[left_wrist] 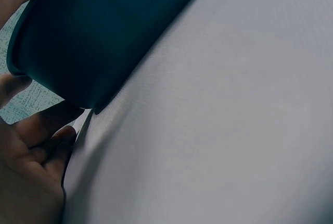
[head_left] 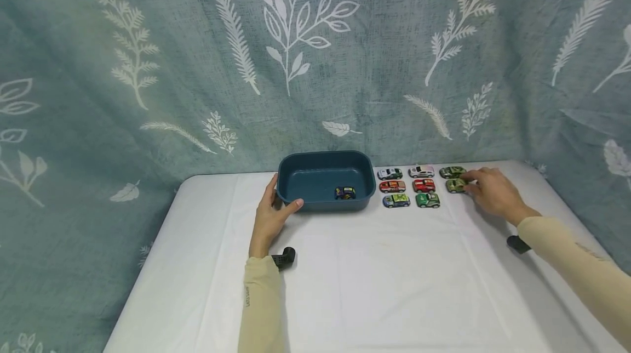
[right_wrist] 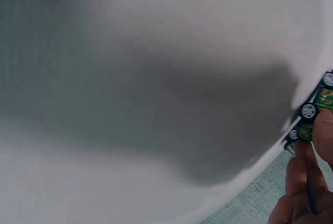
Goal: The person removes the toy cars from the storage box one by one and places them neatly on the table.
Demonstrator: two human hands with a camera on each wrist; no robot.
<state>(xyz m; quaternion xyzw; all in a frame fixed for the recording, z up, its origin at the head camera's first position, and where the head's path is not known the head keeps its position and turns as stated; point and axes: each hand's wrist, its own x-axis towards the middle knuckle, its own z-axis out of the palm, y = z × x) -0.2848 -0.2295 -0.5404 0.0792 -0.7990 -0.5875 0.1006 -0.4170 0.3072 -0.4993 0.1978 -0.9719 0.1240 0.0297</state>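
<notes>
A dark teal bin (head_left: 315, 169) stands at the back middle of the white table, with one blue toy car (head_left: 345, 193) inside it. My left hand (head_left: 277, 204) grips the bin's near left corner, thumb on the front wall; the left wrist view shows the bin's wall (left_wrist: 93, 31) close against that hand (left_wrist: 31, 172). Right of the bin, several toy cars (head_left: 424, 185) stand in rows. My right hand (head_left: 485, 186) pinches the olive green car (head_left: 454, 185) at the right end of the middle row. In the right wrist view my fingertips (right_wrist: 307, 182) touch that car (right_wrist: 318, 107).
A white cloth covers the table (head_left: 394, 287), whose right edge runs close behind my right forearm. A leaf-patterned curtain (head_left: 315, 57) hangs right behind the bin and cars. Black wrist mounts (head_left: 284, 258) show at both wrists.
</notes>
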